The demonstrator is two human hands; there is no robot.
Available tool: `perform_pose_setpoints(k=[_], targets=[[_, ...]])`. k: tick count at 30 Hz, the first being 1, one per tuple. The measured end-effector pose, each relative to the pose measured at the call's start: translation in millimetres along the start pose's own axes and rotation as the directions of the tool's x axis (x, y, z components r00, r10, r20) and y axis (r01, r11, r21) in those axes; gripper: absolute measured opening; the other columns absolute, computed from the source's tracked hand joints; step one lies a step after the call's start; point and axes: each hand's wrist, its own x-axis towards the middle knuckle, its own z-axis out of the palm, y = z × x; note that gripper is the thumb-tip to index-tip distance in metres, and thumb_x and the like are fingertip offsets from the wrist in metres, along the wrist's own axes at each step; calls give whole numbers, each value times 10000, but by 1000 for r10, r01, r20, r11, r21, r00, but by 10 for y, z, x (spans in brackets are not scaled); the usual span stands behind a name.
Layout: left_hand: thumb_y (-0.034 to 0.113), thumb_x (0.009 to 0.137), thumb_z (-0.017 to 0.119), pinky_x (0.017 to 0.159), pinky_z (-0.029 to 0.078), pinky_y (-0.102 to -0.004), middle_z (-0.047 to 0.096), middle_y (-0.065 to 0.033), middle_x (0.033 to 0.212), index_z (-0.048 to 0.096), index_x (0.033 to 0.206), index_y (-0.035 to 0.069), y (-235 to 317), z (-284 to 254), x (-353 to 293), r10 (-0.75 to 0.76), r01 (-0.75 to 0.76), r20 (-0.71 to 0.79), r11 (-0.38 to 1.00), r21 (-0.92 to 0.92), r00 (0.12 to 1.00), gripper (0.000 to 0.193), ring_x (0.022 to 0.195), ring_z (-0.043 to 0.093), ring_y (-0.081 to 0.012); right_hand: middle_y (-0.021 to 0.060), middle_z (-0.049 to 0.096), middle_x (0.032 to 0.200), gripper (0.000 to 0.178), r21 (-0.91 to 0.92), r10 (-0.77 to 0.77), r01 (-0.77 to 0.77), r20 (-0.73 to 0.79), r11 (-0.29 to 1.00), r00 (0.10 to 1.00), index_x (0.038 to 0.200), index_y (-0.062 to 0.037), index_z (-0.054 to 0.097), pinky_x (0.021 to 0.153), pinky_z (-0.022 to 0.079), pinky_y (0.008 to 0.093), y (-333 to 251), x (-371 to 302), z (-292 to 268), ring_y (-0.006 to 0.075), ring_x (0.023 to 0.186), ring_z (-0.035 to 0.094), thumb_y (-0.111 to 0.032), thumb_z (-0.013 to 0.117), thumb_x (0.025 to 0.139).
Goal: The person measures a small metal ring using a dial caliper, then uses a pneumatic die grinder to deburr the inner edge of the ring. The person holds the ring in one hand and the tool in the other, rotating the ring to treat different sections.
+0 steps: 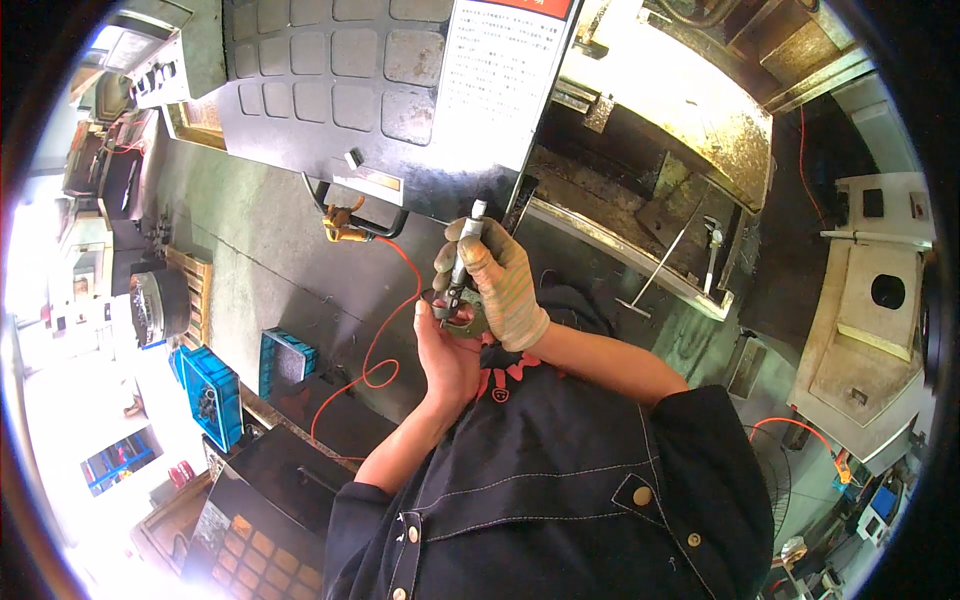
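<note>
A micrometer (461, 268) with a silver barrel and thimble is tilted up in front of my chest. My right hand (510, 290), in a striped knitted glove with greyed fingertips, is closed around its barrel. Bare and cupped below, my left hand (447, 360) holds a small dark ring-shaped metal part (441, 308) between thumb and fingers. The lower end of the micrometer meets this part; the exact contact is too small to make out. Part of the micrometer's frame is hidden by my fingers.
Ahead stands a grey machine door (300, 120) with a black handle, where a yellow air gun (345, 222) hangs on an orange hose (385, 345). Right of it, an open machine bed (600, 190) holds a wrench (713, 250) and a T-handled rod (660, 270). Blue crates (212, 395) stand left.
</note>
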Motion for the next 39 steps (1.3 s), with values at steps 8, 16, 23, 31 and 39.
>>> perform_pose_setpoints(k=[8, 16, 23, 31, 39], targets=[[475, 955, 365, 584, 481, -302, 609, 7, 847, 523, 1015, 136, 12, 11, 6, 4, -4, -7, 1000, -6, 1000, 379, 766, 606, -152, 61, 591, 831, 436, -3, 7, -7, 7, 1000, 1000, 1066, -42, 508, 613, 525, 268, -25, -3, 26, 142, 693, 606, -401, 639, 856], [495, 941, 378, 592, 461, -332, 579, -9, 813, 498, 943, 128, 13, -37, 2, -9, 9, -47, 1000, -15, 999, 386, 740, 573, -170, 58, 588, 816, 419, -29, -7, 8, 21, 1000, 1000, 1055, -43, 505, 603, 522, 267, 13, -6, 21, 139, 684, 605, -393, 631, 864], [497, 929, 391, 606, 461, -320, 609, 26, 846, 533, 1000, 150, 2, -120, 6, -32, 33, 20, 997, -67, 999, 382, 792, 596, -164, 55, 587, 809, 385, -48, -11, 12, 14, 999, 1000, 1045, -46, 510, 604, 518, 263, 5, -33, 46, 135, 681, 602, -369, 628, 872], [394, 962, 381, 714, 449, -332, 572, -8, 1026, 478, 1181, 136, 34, -67, -26, -17, 34, 181, 996, -88, 983, 352, 920, 550, -165, 59, 589, 807, 355, 13, -25, 25, -19, 1000, 1000, 1055, -44, 513, 602, 511, 259, -43, -25, 33, 139, 678, 599, -338, 616, 886], [334, 969, 392, 741, 441, -326, 554, -1, 1075, 464, 1211, 128, 59, -9, -35, 3, 0, 168, 1000, -21, 986, 326, 961, 538, -160, 63, 599, 809, 351, -3, -55, 55, -19, 998, 998, 1053, -44, 517, 609, 510, 256, -24, -16, 25, 136, 676, 600, -335, 619, 885]])
